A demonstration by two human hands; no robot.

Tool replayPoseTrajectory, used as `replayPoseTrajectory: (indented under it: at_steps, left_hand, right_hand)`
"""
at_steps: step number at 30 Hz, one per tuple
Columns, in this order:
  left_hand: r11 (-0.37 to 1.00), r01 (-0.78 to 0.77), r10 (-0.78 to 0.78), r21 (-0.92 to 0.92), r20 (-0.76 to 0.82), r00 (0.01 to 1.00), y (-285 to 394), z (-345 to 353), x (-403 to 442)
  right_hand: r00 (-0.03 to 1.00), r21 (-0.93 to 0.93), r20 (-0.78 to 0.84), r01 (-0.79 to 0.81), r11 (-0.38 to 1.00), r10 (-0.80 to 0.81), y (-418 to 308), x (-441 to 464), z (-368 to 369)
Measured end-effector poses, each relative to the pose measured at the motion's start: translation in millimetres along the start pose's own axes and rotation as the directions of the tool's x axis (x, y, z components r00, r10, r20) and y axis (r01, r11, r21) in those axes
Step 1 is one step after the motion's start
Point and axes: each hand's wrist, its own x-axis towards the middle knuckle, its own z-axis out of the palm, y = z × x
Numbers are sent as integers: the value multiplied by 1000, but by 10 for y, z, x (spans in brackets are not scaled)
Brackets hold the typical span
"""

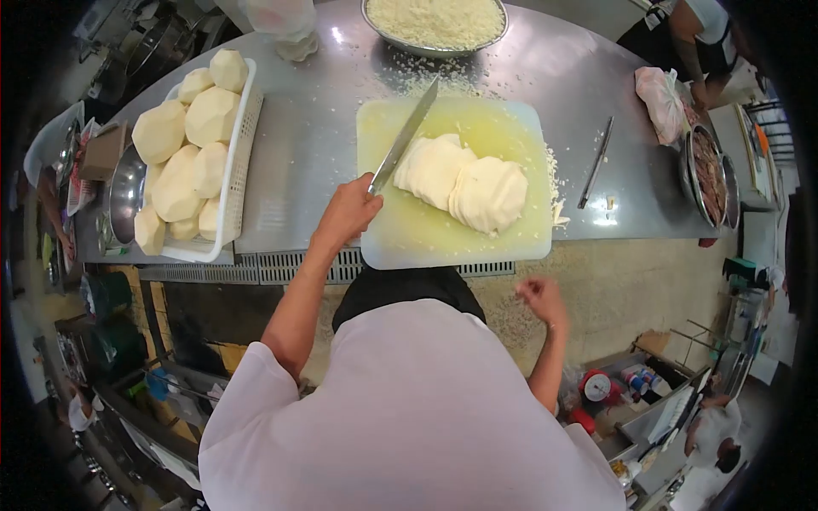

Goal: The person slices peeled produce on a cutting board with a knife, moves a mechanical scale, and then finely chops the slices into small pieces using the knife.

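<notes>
My left hand [349, 207] is closed around the handle of a large knife [407, 136], whose blade points up and away over the left part of a pale green cutting board [383, 243]. Overlapping slices of a pale, peeled vegetable [488, 194] lie in two stacks at the middle of the board. My right hand [542, 300] is off the table, below the board's right corner, with its fingers curled and slightly blurred; whether it holds anything is too unclear to make out.
Whole peeled vegetables fill a white basket [241, 162] at left. A metal bowl of chopped pale bits [434, 21] stands behind the board. A sharpening-rod-like tool [596, 162], a plastic bag [660, 104] and bowls [707, 175] are at right. Other people work nearby.
</notes>
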Motion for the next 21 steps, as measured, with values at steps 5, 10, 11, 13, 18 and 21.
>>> replayPoseTrajectory:
  at_steps: [5,10,11,13,18,21]
  left_hand:
    - [999,-1,-1,50,42,999,69,-35,10]
    - [956,-193,203,223,-23,979,83,-21,-141]
    - [955,-189,201,230,-27,979,-7,35,-78]
    - [878,-262,324,402,-95,941,-233,207,45]
    - [943,-159,179,293,-42,983,292,-44,-323]
    - [945,-140,160,297,-44,986,292,23,-356]
  right_hand:
    - [850,187,-227,517,835,-476,-1579,847,59]
    - [574,-212,-297,740,639,-763,-2174,1719,608]
    - [533,-267,-270,759,594,-802,-2237,1813,689]
    - [509,-416,-193,732,540,-839,-2212,2012,863]
    - [506,-604,-143,636,480,-851,-2201,2082,978]
    - [518,-621,-135,620,479,-845,-2206,2068,966]
